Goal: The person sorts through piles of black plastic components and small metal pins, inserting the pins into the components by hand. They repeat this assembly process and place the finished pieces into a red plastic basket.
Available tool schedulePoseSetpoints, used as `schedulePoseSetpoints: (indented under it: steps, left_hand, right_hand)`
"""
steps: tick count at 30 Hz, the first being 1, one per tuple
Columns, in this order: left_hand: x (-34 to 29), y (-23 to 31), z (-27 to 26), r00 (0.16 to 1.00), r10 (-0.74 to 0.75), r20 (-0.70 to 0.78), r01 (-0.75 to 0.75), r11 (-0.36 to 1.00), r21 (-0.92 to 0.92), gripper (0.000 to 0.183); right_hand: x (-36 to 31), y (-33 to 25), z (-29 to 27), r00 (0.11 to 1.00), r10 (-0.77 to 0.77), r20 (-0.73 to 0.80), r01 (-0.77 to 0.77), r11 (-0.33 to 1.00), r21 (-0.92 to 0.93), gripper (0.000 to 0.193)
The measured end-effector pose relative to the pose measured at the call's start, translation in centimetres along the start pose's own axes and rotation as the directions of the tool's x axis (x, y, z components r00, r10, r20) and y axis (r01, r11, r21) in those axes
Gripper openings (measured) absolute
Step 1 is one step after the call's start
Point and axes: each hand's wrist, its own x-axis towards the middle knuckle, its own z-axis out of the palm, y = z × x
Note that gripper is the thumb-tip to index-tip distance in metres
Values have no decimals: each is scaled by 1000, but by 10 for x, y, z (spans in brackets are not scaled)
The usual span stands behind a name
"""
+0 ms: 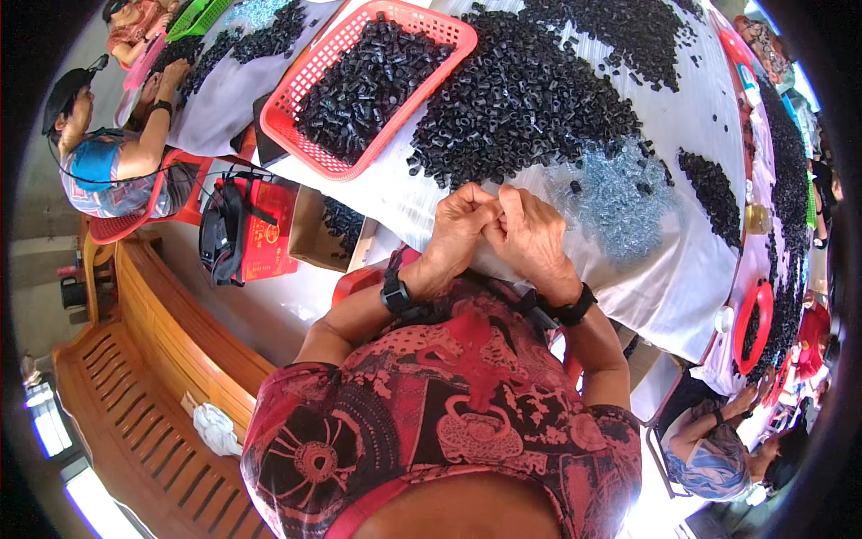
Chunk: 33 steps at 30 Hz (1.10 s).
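My left hand [460, 223] and my right hand [530, 235] meet at the near edge of the table, fingers pinched together. Whatever they pinch is hidden behind the fingers. Just beyond them spreads a big heap of small black plastic pieces [516, 99]. To the right of my hands lies a pile of small clear, bluish pieces [620, 202], with a few black ones among them. A pink-red plastic basket [278, 126] to the left holds many more of the black pieces.
White sheeting [691, 296] covers the table. A smaller black heap [711, 193] lies to the right. Below the table at left stand an open cardboard box [316, 229], a red box [269, 235] and a black bag [223, 234]. A wooden bench [171, 395] is behind. Other people work at both sides.
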Motion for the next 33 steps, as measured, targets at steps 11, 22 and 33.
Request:
schedulePoseSetpoints:
  steps: [11, 22, 33]
  left_hand:
    - [3, -10, -12, 998, 1, 58, -4, 999, 45, 11]
    - [4, 1, 1, 1000, 25, -13, -24, 999, 48, 7]
    - [-2, 10, 6, 1000, -8, 19, 5, 993, 117, 6]
  right_hand:
    - [1, -7, -3, 999, -42, -13, 41, 998, -36, 33]
    - [2, -6, 1, 994, 32, -101, -31, 999, 13, 36]
    - [0, -12, -12, 998, 38, -48, -37, 999, 10, 36]
